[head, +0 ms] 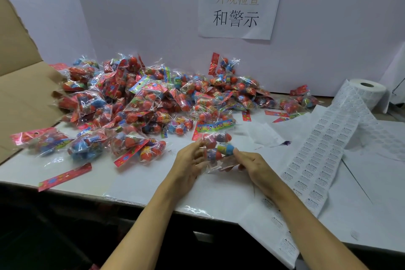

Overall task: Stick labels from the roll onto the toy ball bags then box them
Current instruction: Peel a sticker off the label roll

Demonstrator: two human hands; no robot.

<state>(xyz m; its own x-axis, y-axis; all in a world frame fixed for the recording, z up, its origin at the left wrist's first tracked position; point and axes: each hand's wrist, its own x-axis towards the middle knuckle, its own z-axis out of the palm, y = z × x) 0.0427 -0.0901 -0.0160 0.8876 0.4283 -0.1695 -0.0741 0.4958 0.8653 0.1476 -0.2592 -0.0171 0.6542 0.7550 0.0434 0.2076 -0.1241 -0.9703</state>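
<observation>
Left hand (188,161) and right hand (252,165) hold one toy ball bag (219,149) just above the table (153,186), fingers curled on its clear film. Looks light, crinkly, slippery, balls shifting; best pinched at the film edge. Label strip (315,160) at 3 o'clock, roll (368,92) at 2, bag pile (142,98) at 11, box (19,85) at 10.

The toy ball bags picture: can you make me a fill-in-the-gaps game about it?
1. Both hands, left and right, hold one ____ of toy balls.
2. The label roll sits on the far ____ side of the table.
3. The cardboard box stands open on the ____ side.

Missing words: bag; right; left
</observation>
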